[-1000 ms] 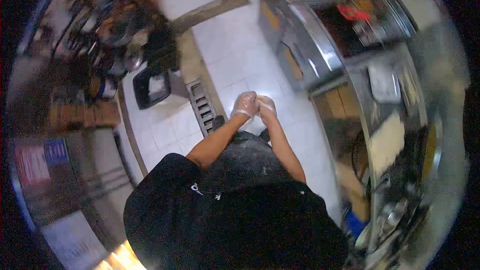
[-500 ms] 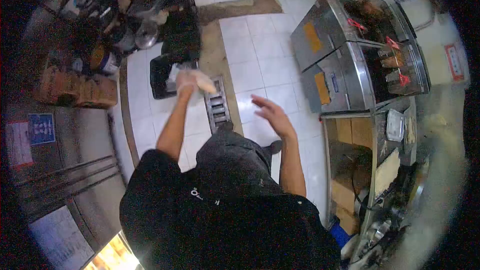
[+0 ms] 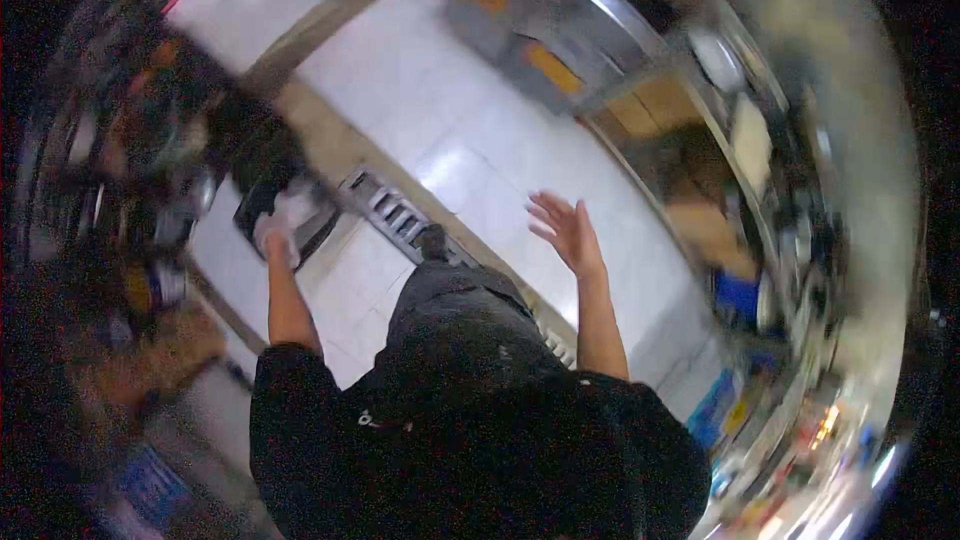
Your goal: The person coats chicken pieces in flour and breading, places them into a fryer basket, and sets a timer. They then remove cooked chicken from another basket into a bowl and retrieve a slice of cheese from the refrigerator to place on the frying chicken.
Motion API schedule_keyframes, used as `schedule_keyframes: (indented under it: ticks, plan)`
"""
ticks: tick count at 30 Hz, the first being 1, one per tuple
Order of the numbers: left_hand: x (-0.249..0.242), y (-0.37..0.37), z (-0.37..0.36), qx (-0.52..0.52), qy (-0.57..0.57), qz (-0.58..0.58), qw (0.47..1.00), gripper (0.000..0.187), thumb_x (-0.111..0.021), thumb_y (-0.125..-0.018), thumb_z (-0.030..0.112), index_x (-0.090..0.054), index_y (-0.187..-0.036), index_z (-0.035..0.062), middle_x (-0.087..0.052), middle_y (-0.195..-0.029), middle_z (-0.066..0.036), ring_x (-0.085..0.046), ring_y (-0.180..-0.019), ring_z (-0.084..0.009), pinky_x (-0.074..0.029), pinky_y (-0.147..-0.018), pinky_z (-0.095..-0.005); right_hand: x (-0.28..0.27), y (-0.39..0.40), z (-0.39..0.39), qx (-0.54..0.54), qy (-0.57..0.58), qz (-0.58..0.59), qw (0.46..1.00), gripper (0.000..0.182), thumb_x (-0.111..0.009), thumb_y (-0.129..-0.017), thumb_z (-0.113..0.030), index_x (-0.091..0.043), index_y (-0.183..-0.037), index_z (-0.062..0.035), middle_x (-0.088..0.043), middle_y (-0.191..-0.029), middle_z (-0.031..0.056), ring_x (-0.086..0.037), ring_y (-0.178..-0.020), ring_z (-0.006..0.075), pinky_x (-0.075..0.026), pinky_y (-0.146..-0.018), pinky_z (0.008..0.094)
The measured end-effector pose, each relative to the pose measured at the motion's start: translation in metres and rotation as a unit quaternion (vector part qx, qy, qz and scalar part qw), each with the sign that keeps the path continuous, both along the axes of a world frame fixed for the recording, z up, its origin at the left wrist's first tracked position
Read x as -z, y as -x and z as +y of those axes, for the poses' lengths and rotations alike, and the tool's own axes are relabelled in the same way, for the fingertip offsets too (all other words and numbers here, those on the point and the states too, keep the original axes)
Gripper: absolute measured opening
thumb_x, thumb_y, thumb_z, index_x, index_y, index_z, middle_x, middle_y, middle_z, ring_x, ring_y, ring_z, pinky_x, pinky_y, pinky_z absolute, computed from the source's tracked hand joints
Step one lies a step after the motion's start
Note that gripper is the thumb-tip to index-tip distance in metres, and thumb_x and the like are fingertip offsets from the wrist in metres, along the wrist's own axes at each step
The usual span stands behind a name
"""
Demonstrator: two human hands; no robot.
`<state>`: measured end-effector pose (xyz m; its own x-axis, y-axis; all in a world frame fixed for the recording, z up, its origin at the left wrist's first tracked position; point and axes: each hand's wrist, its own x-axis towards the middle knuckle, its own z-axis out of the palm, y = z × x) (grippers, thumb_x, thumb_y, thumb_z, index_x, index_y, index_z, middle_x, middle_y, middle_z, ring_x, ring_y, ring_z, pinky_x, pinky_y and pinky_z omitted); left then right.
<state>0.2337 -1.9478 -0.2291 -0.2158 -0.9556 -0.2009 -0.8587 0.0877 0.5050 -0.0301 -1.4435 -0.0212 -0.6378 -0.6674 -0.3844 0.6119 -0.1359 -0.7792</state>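
Reaches with left hand [image 3: 274,236] at black bin [image 3: 318,241] on the left, beside blurred pale plastic [image 3: 302,206]; cannot tell finger opening or grip. Holds right hand [image 3: 571,237] bare, spread, empty above floor tiles [image 3: 478,155]. Likely calls for rim clearance.

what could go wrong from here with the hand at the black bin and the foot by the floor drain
The pale, blurred plastic at the left hand might cling to the fingers or miss the black bin. The shoe is at the slotted drain grate, so its toe may catch or slip there.
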Motion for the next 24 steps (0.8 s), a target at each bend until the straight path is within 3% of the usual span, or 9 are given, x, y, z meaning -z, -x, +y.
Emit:
schedule_keyframes:
  ticks: [2,3,7,8,10,13,18,20,24]
  plan:
    - [0.089,-0.008,0.001,0.153,-0.148,0.341,0.916,0.043,-0.052,-0.081,0.035,-0.056,-0.110,0.0036,-0.060,-0.101,-0.017,-0.058,-0.088,-0.0273,-0.046,-0.078,-0.0339,-0.045,-0.018,0.012,0.091,0.180,-0.005,0.979,0.087,-0.033,-0.078,-0.068,-0.025,-0.133,-0.0012,-0.028,-0.136,0.0215,-0.032,-0.123,0.0356,-0.028,-0.099,0.0477]
    - [0.094,0.031,0.012,0.196,-0.157,0.341,0.906,0.043,-0.052,-0.081,0.035,-0.056,-0.110,0.0036,-0.060,-0.101,-0.017,-0.058,-0.088,-0.0273,-0.046,-0.078,-0.0339,-0.070,-0.030,0.020,0.124,0.244,0.011,0.962,0.095,-0.033,-0.074,-0.073,-0.020,-0.135,-0.0011,-0.023,-0.137,0.0240,-0.029,-0.124,0.0385,-0.025,-0.100,0.0492]
    - [0.084,0.150,0.130,0.362,-0.645,0.578,0.345,0.036,-0.039,-0.089,0.036,-0.051,-0.107,0.0066,-0.054,-0.105,-0.008,-0.049,-0.098,-0.0213,-0.040,-0.086,-0.0392,-0.145,-0.085,0.044,0.216,0.317,0.138,0.913,0.102,-0.034,-0.071,-0.076,-0.013,-0.136,-0.0002,-0.014,-0.137,0.0309,-0.020,-0.126,0.0440,-0.022,-0.100,0.0527]
    - [-0.001,0.161,0.215,0.119,-0.688,0.520,0.492,0.048,-0.035,-0.090,0.038,-0.038,-0.126,0.0060,-0.036,-0.134,-0.007,-0.035,-0.120,-0.0265,-0.025,-0.102,-0.0392,-0.160,-0.113,0.060,0.247,0.287,0.187,0.906,0.106,-0.034,-0.067,-0.079,-0.012,-0.137,-0.0012,-0.014,-0.138,0.0292,-0.021,-0.126,0.0433,-0.022,-0.101,0.0515]
    - [-0.187,0.177,0.328,0.180,-0.812,0.421,0.363,0.058,-0.035,-0.089,0.045,-0.035,-0.129,0.0022,-0.034,-0.134,-0.017,-0.032,-0.123,-0.0320,-0.025,-0.102,-0.0421,-0.168,-0.169,0.080,0.295,0.250,0.235,0.892,0.111,-0.035,-0.064,-0.082,-0.012,-0.137,-0.0023,-0.014,-0.139,0.0276,-0.022,-0.126,0.0427,-0.022,-0.101,0.0503]
    - [-0.272,0.169,0.424,0.267,-0.860,0.349,0.261,0.064,-0.038,-0.087,0.047,-0.031,-0.130,0.0009,-0.033,-0.133,-0.021,-0.032,-0.123,-0.0339,-0.025,-0.102,-0.0439,-0.175,-0.236,0.106,0.335,0.268,0.298,0.853,0.108,-0.034,-0.065,-0.081,-0.021,-0.136,-0.0016,-0.017,-0.138,0.0272,-0.021,-0.127,0.0426,-0.021,-0.101,0.0503]
    - [-0.268,0.121,0.525,0.388,-0.884,0.198,0.171,0.057,-0.035,-0.089,0.042,-0.033,-0.130,0.0012,-0.038,-0.130,-0.021,-0.039,-0.118,-0.0330,-0.032,-0.098,-0.0421,-0.208,-0.353,0.139,0.358,-0.107,0.519,0.768,0.085,-0.045,-0.072,-0.068,-0.040,-0.127,-0.0031,-0.028,-0.135,0.0245,-0.027,-0.126,0.0391,-0.026,-0.099,0.0490]
    - [-0.209,0.127,0.554,0.492,-0.772,0.185,0.356,0.053,-0.038,-0.090,0.038,-0.035,-0.128,0.0011,-0.043,-0.126,-0.019,-0.045,-0.112,-0.0304,-0.036,-0.094,-0.0406,-0.240,-0.378,0.156,0.337,-0.359,0.610,0.621,0.066,-0.058,-0.076,-0.046,-0.043,-0.124,-0.0038,-0.034,-0.133,0.0216,-0.031,-0.124,0.0386,-0.028,-0.098,0.0472]
    - [-0.155,0.105,0.613,0.557,-0.756,0.073,0.336,0.052,-0.037,-0.090,0.038,-0.036,-0.127,0.0025,-0.044,-0.123,-0.018,-0.045,-0.109,-0.0288,-0.036,-0.093,-0.0395,-0.290,-0.436,0.186,0.343,-0.505,0.601,0.516,0.048,-0.054,-0.081,-0.039,-0.055,-0.111,-0.0015,-0.046,-0.123,0.0222,-0.037,-0.119,0.0404,-0.035,-0.095,0.0472]
